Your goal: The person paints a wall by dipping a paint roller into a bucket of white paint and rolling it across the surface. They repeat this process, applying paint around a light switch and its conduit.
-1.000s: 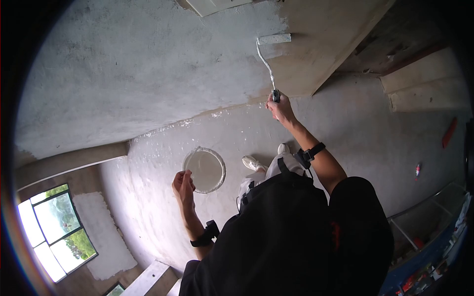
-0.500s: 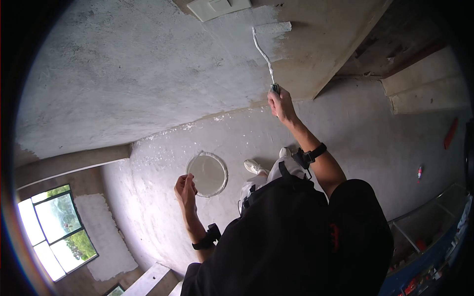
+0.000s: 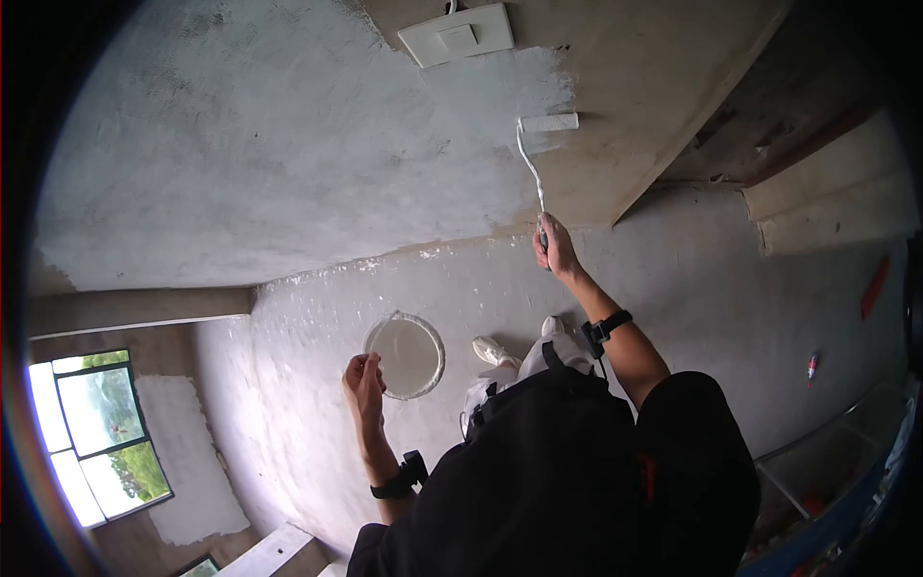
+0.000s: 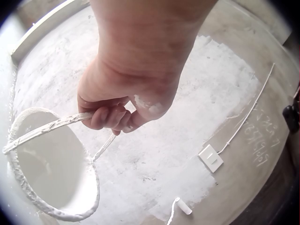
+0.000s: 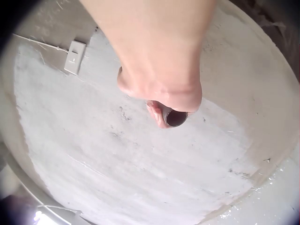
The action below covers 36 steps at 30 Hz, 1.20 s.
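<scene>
My right hand (image 3: 553, 245) grips the dark handle (image 5: 176, 117) of a paint roller. Its long wire shaft runs up to the white roller head (image 3: 550, 122), which lies against the wall at the edge of the freshly painted patch, below and right of a switch plate (image 3: 458, 34). My left hand (image 3: 363, 380) hangs lower, its fingers (image 4: 110, 117) curled round the thin wire bail (image 4: 47, 129) of a round bucket (image 3: 404, 356) of pale paint. The roller head (image 4: 183, 206) and switch plate (image 4: 211, 158) also show small in the left wrist view.
The wall meets the paint-spattered concrete floor (image 3: 692, 279) under the roller. My white shoes (image 3: 495, 348) stand beside the bucket. A window (image 3: 96, 433) is at lower left, a red object (image 3: 875, 260) and a shelf unit (image 3: 827, 452) at right.
The roller first went up the wall towards the switch plate, then came back down lower. My left hand kept its hold on the bucket's bail and barely moved.
</scene>
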Each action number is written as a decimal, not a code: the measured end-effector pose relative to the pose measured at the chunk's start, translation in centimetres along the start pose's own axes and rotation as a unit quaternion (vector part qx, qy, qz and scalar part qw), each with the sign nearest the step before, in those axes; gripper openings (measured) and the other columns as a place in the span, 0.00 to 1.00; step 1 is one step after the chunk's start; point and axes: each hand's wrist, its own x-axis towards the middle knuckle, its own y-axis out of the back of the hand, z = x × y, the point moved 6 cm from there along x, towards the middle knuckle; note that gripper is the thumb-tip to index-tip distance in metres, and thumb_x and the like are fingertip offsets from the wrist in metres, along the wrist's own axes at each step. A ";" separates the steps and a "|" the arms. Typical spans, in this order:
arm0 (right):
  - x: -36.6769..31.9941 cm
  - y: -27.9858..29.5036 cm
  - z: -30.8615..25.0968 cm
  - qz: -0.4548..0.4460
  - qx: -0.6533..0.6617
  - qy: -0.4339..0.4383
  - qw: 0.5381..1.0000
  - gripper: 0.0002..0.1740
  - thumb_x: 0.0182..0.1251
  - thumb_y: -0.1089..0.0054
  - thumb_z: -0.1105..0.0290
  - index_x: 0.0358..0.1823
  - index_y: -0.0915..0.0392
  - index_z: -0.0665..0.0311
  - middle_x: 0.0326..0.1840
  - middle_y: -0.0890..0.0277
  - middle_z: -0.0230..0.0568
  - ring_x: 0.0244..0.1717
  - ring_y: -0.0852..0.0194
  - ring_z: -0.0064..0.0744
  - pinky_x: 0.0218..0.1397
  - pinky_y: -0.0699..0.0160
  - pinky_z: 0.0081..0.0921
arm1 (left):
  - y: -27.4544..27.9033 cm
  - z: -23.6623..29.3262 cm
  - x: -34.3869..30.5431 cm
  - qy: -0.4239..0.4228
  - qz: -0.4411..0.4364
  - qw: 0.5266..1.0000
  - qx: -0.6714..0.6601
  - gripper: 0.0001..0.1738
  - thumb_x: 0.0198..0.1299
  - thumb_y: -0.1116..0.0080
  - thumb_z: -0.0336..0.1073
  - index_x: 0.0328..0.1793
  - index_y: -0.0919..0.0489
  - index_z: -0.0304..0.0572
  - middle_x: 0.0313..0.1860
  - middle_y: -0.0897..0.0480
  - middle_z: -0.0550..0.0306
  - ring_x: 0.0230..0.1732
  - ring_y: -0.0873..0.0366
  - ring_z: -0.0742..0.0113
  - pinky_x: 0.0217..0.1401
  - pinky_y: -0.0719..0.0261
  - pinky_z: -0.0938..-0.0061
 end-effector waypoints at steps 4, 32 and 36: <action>-1.0 1.6 2.7 0.046 -0.027 -0.067 0.996 0.25 0.76 0.60 0.42 0.31 0.41 0.56 0.15 0.45 0.26 0.08 0.54 0.16 0.10 0.51 0.20 | 0.0 0.3 0.0 -0.003 0.002 1.000 0.008 0.12 0.67 0.42 0.38 0.37 0.24 0.36 0.19 0.33 0.69 0.17 0.41 0.83 0.19 0.45 0.83; 0.9 -4.9 -6.0 0.051 -0.220 0.137 0.965 0.23 0.78 0.59 0.52 0.33 0.34 0.65 0.20 0.37 0.37 0.22 0.38 0.27 0.28 0.35 0.33 | -0.6 1.1 -0.2 -0.026 -0.024 0.999 0.039 0.12 0.66 0.42 0.38 0.38 0.21 0.34 0.21 0.30 0.67 0.18 0.37 0.82 0.20 0.41 0.83; 1.4 -8.4 -9.3 0.059 -0.256 0.189 0.946 0.23 0.80 0.60 0.52 0.30 0.37 0.63 0.19 0.40 0.31 0.21 0.43 0.22 0.26 0.38 0.27 | -0.6 0.5 -0.3 -0.024 -0.026 0.999 0.038 0.12 0.66 0.42 0.38 0.38 0.21 0.34 0.20 0.30 0.67 0.19 0.37 0.82 0.20 0.41 0.83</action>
